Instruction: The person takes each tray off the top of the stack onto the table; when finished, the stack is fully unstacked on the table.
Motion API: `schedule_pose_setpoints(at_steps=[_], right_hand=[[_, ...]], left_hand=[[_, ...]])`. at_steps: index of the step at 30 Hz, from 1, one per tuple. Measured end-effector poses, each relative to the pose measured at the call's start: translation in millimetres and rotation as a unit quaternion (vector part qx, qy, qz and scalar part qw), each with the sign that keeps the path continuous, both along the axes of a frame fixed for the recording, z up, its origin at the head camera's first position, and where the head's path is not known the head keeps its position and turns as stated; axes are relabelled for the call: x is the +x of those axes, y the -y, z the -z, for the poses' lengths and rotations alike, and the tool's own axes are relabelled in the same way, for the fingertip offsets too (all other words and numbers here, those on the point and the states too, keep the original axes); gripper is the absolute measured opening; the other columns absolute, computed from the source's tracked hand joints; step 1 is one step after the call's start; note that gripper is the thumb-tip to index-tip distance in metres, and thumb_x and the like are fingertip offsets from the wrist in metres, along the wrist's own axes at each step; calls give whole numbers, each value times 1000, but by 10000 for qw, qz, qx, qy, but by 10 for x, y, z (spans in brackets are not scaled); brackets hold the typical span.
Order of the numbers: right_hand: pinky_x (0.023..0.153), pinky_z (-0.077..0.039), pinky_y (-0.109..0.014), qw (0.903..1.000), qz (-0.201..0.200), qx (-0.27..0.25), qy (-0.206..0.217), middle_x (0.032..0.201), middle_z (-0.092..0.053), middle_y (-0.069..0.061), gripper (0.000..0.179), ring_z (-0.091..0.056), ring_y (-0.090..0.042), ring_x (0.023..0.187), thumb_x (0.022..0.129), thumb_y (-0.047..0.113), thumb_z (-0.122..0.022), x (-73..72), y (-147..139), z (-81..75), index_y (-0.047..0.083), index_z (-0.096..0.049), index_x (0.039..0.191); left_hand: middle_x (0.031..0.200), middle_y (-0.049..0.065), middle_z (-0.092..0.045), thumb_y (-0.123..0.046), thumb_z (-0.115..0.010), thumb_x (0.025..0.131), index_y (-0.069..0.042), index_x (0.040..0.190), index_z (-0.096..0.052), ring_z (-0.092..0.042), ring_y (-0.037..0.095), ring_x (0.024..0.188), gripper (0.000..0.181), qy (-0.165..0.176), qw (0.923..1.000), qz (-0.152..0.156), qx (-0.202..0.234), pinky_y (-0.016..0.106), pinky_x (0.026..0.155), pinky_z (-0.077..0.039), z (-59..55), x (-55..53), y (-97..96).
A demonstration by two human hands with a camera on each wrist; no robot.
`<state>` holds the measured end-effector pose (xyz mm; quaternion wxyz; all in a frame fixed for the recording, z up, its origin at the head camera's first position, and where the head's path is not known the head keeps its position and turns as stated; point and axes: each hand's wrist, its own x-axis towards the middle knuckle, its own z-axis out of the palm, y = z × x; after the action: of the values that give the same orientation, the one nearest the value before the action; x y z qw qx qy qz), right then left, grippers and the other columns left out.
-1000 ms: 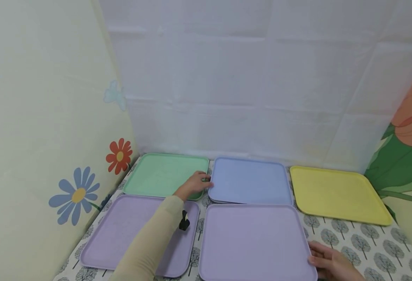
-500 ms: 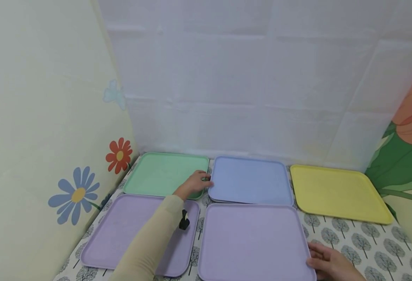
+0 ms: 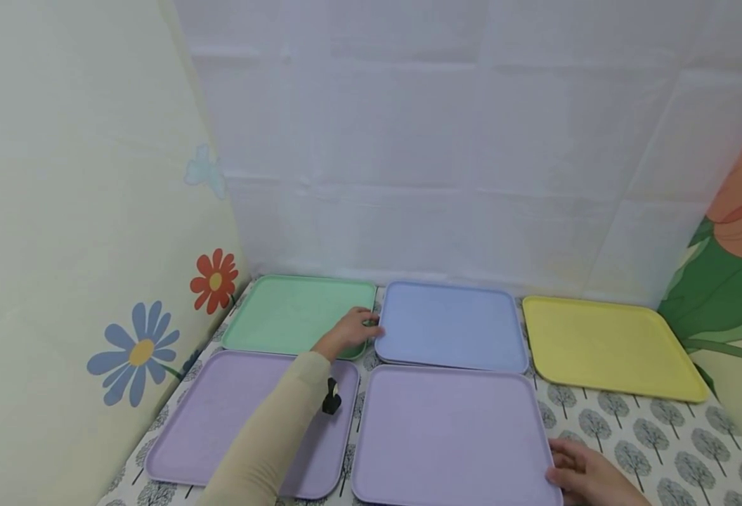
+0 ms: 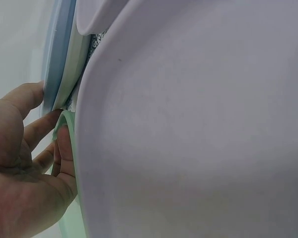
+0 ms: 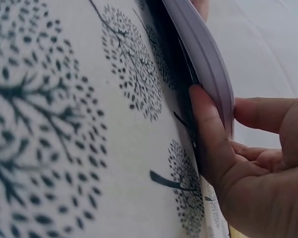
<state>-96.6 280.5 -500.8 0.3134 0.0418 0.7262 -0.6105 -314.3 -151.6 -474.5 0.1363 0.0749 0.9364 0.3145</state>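
Note:
My left hand (image 3: 348,332) reaches over the green tray (image 3: 295,309) to the left edge of the blue tray (image 3: 450,327). In the left wrist view its thumb presses the blue rim (image 4: 59,49), an index finger lies at the paler layer beneath, and other fingers touch the green tray's rim. At the front middle lies a purple tray (image 3: 453,436). My right hand (image 3: 589,471) pinches its right edge; in the right wrist view one finger goes below the purple rim (image 5: 208,64) and the thumb is on the other side.
Another purple tray (image 3: 244,407) lies front left, under my left forearm. A yellow tray (image 3: 611,348) sits back right. The tablecloth (image 3: 636,443) has a tree print. A white sheet (image 3: 440,154) hangs behind; a flower-painted panel (image 3: 93,211) stands on the left.
The middle purple tray has slid slightly left, and my right hand has moved left with it. My left hand stays at the blue tray's edge.

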Motion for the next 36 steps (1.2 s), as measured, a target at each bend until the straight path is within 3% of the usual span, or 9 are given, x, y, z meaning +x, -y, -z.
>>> schedule_pose_setpoints(at_steps=[5, 10, 15, 25, 33, 36], right_hand=[[84, -60, -45, 9997, -176, 171, 5, 108, -67, -8, 71, -68, -23, 97, 99, 15, -64, -32, -4, -25, -21, -24, 146], [78, -61, -41, 9963, -318, 773, -202, 100, -69, -6, 58, -69, -22, 88, 100, 16, -61, -68, -22, -116, -19, -40, 141], [74, -60, -43, 9960, -296, 713, -451, 95, -70, -7, 50, -68, -22, 86, 104, 18, -57, -175, -124, -290, -17, -46, 137], [80, -61, -42, 9861, -222, 951, -1344, 110, -68, -16, 57, -69, -27, 95, 104, 19, -58, -603, -124, -599, -17, -39, 144], [81, -61, -41, 9594, 157, 1661, -2274, 113, -63, -24, 52, -67, -30, 99, 103, 13, -59, -1051, 66, -614, -14, -42, 144], [83, -61, -42, 9541, 288, 1814, -2364, 119, -59, -27, 52, -67, -32, 100, 103, 12, -57, -1229, 100, -596, -14, -41, 144]], left_hand=[[156, 26, -35, -31, -63, 101, 0, 141, -57, -36, 44, 143, 51, -33, 10000, -22, -26, 55, 117, -33, -4, -16, -1], [156, 26, -34, -32, -63, 101, 0, 142, -57, -36, 44, 144, 51, -24, 10000, -8, -12, 54, 117, -33, -10, -24, -11], [157, 26, -34, -33, -62, 101, -1, 142, -56, -36, 44, 144, 52, -36, 10000, 16, -19, 55, 117, -33, -11, -31, -4], [156, 27, -34, -31, -63, 101, 1, 141, -57, -36, 45, 143, 52, -73, 9999, 123, -20, 55, 117, -32, 21, -16, 41], [157, 27, -33, -32, -62, 102, -1, 143, -55, -35, 45, 144, 53, -14, 10000, 35, 38, 55, 117, -33, 47, -2, 39], [157, 26, -33, -32, -62, 102, -1, 143, -56, -35, 44, 144, 52, -64, 9999, 64, 90, 55, 117, -33, 38, -2, 27]])
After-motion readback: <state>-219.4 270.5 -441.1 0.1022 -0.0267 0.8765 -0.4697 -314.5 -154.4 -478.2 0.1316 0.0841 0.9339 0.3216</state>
